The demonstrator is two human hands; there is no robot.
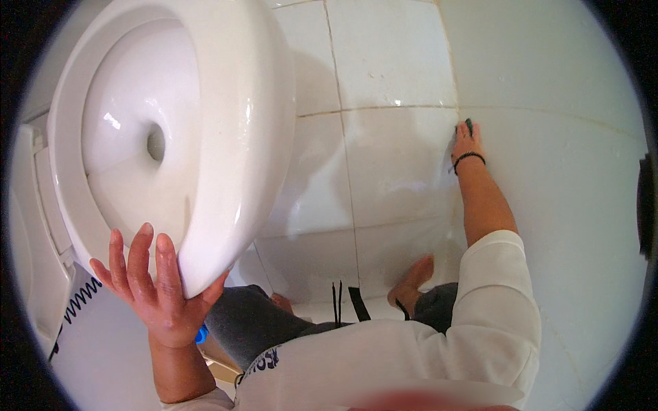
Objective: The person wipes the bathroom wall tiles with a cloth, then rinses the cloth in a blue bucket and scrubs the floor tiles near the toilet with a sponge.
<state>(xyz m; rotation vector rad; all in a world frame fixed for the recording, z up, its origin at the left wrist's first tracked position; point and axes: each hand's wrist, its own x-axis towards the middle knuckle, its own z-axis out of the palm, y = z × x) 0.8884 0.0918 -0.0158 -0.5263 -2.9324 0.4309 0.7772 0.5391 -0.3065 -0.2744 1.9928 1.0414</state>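
My left hand [159,293] clasps the near end of a white ceramic toilet bowl [231,128], its fingers spread over the rim and its thumb along the outside. Far to the right, my right hand [467,141] is pressed to the seam where the tiled floor [393,164] meets the tiled wall [555,169]. A small dark green piece, which looks like a scouring pad [469,126], shows at its fingertips; the hand hides most of it. A dark bracelet circles that wrist. The bowl's drain opening [156,142] is visible inside.
The raised toilet seat and lid [38,221] stand at the left. A black coiled hose [82,298] hangs beside them. Below my left wrist are a blue object [201,335] and a beige edge, both partly hidden. My bare foot [414,277] rests on the shiny floor near the wall.
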